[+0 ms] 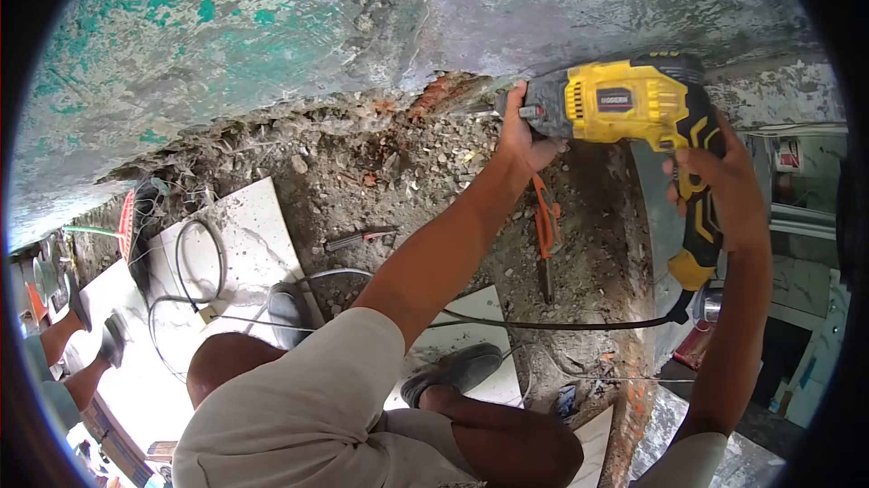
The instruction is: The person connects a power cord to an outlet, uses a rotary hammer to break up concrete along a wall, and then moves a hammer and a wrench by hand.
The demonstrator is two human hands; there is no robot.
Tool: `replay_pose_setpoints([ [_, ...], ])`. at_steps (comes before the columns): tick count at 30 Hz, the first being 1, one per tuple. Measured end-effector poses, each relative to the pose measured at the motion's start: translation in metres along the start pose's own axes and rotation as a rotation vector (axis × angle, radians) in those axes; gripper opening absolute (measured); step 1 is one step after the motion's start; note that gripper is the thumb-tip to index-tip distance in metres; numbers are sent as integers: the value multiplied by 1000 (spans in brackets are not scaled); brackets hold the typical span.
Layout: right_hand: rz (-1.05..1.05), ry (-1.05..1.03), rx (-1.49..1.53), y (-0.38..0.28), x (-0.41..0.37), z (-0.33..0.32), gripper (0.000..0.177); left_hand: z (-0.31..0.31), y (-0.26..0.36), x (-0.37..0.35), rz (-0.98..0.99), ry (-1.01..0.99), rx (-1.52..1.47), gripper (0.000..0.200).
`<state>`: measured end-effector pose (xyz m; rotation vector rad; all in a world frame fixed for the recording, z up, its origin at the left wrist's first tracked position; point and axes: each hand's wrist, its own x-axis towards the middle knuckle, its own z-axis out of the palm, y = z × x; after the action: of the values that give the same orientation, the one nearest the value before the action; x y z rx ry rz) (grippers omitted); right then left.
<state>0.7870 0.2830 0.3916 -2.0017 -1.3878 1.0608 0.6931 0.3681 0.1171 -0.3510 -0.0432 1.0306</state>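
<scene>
A yellow and black rotary hammer drill [625,100] lies level along the foot of the wall [362,26], its nose toward the left. My left hand [529,139] is closed around its dark front end. My right hand [720,176] grips the rear handle, near the trigger. The bit [475,111] reaches the broken lower edge of the wall, beside exposed red brick [444,94]; its tip is hard to make out. From the handle's end a black power cord [579,325] runs left across the ground.
Rubble and soil [389,171] line the wall's foot. An orange-handled tool [545,221] and a chisel-like piece [360,239] lie there. White tiles [235,225] carry looped cable. Another person's feet [110,343] are at left. A ledge [638,234] drops off to the right.
</scene>
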Motion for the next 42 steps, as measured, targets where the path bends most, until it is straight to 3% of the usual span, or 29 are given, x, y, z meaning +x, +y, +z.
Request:
replay_pose_setpoints([
  [4, -63, 108, -59, -23, -50, -5, 52, 28, -31, -17, -24, -108, 7, 52],
  [8, -30, 242, 28, 20, -121, -20, 64, 28, -67, -56, -101, -118, 68, 60],
  [11, -117, 356, 42, 97, -168, -2, 74, 13, -67, -86, -183, -42, 172, 59],
  [13, 113, 280, 229, 144, -193, 21, 77, -2, -58, -99, -271, 4, 308, 56],
  [15, -15, 337, 176, 231, -208, 50, 79, -24, -47, -100, -311, 115, 361, 56],
  [17, -178, 322, 35, 262, -203, 81, 79, -62, -34, -108, -349, 252, 407, 55],
  [19, 49, 146, 137, 250, -191, 102, 81, -99, -17, -112, -346, 344, 488, 57],
  [21, -167, 171, -151, 279, -197, 123, 83, -108, -9, -131, -296, 420, 525, 58],
  [26, -59, 93, 126, 290, -233, 104, 82, -97, -31, -193, -311, 643, 567, 56],
  [29, 7, 54, 259, 307, -246, 101, 81, -102, -44, -194, -312, 581, 614, 58],
  [31, -41, 149, 261, 312, -248, 105, 82, -101, -51, -182, -327, 604, 630, 58],
  [35, 90, 148, 371, 329, -224, 123, 84, -107, -38, -153, -290, 589, 687, 56],
  [37, 75, 123, 367, 370, -220, 147, 83, -120, -20, -145, -298, 575, 686, 55],
  [39, -47, 200, 248, 372, -217, 171, 82, -131, -6, -141, -307, 568, 684, 54],
  [40, 27, 146, 390, 352, -215, 171, 83, -137, -3, -141, -330, 587, 731, 54],
  [42, -30, 180, 319, 348, -220, 182, 85, -142, 0, -147, -360, 624, 767, 53],
])
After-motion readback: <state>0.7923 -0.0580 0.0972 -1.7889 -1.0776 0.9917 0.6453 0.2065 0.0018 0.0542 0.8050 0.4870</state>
